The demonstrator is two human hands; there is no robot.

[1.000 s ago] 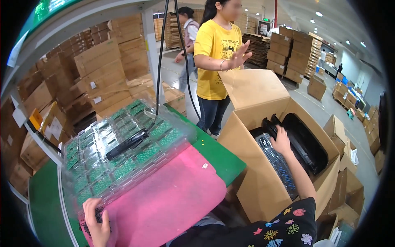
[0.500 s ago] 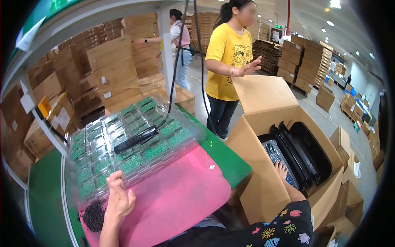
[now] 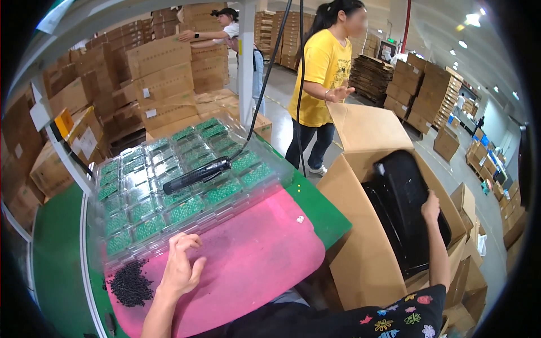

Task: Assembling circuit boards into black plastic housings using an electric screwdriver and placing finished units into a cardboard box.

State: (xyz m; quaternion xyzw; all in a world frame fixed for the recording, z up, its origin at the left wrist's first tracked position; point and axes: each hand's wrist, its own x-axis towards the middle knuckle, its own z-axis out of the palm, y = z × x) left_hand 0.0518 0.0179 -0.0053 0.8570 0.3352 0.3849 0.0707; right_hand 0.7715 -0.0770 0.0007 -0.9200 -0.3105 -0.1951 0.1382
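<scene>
Head view, right hand gripping black tray edge inside open carton, left hand half-curled over mat

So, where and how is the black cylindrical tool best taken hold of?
Probably around the middle of the black tool, from above: its long, slim body lies slantwise on the clear tray, upper side uncovered, and the cord leaves its right end.

I work in bright, whitish light from the ceiling lamps, one of them flaring at upper right. White glare washes over the clear plastic trays in front of me, while the black plastic part swallows most detail. The stacked cartons at far left look dimmer. My fisheye view bows straight edges and blackens the corners.
</scene>
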